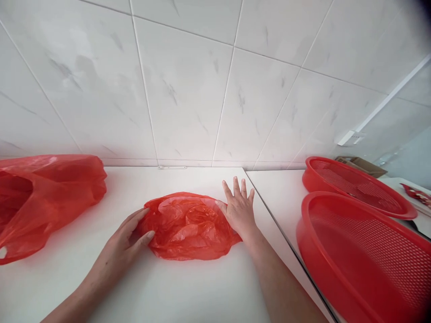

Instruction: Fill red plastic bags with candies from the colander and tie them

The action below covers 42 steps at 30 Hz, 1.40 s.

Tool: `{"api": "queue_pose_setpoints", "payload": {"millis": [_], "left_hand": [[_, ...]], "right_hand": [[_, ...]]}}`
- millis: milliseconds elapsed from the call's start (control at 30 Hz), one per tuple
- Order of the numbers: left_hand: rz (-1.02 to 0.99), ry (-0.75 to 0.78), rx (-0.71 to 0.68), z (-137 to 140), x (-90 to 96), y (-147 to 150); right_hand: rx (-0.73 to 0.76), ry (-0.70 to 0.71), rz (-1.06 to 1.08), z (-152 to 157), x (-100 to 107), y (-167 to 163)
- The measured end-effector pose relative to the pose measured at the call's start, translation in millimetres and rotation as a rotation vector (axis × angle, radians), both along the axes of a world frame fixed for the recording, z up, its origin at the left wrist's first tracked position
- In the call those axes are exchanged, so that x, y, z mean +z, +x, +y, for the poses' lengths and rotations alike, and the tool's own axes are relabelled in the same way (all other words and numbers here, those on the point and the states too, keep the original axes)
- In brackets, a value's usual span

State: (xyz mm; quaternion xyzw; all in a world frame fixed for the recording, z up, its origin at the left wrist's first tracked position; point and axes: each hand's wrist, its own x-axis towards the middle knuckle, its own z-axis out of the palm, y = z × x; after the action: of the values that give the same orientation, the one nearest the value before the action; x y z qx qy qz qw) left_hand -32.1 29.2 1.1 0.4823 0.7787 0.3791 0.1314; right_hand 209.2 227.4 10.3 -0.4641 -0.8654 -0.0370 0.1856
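Observation:
A crumpled red plastic bag (193,229) lies on the white table in front of me, its mouth spread and facing up. My left hand (126,242) curves round the bag's left end, with the thumb on the near side and the fingers on the far side. At the bag's right end, my right hand (239,208) has its fingers spread apart; its thumb overlaps the bag's rim and its palm edge is beside the plastic.
A larger red plastic bag (70,193) sits at the left. Two red mesh baskets (305,229) stand at the right, beyond a seam in the white tabletop (202,291). Behind are a tiled wall (188,98), a thin white strip (172,168) and a brown box (365,166).

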Motion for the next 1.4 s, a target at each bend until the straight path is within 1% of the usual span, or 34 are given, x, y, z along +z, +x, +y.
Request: {"api": "queue_pose_setpoints", "payload": {"millis": [167, 267, 500, 767, 1000, 1400], "left_hand": [[-0.011, -0.035, 0.051, 2, 11.8, 10], [-0.011, -0.048, 0.056, 2, 15.0, 12], [0.000, -0.041, 0.047, 1, 11.8, 10], [-0.014, -0.027, 0.032, 3, 13.4, 11], [-0.003, -0.026, 0.033, 1, 10.4, 8], [-0.016, -0.038, 0.046, 1, 14.9, 10]], "right_hand": [[-0.006, -0.035, -0.016, 2, -3, 1], [-0.014, -0.044, -0.020, 3, -5, 1], [-0.016, -0.080, -0.019, 3, -7, 1], [-0.024, -0.099, -0.020, 4, -9, 1], [-0.030, -0.088, -0.020, 4, -10, 1], [-0.063, -0.091, 0.017, 2, -11, 2]]}}
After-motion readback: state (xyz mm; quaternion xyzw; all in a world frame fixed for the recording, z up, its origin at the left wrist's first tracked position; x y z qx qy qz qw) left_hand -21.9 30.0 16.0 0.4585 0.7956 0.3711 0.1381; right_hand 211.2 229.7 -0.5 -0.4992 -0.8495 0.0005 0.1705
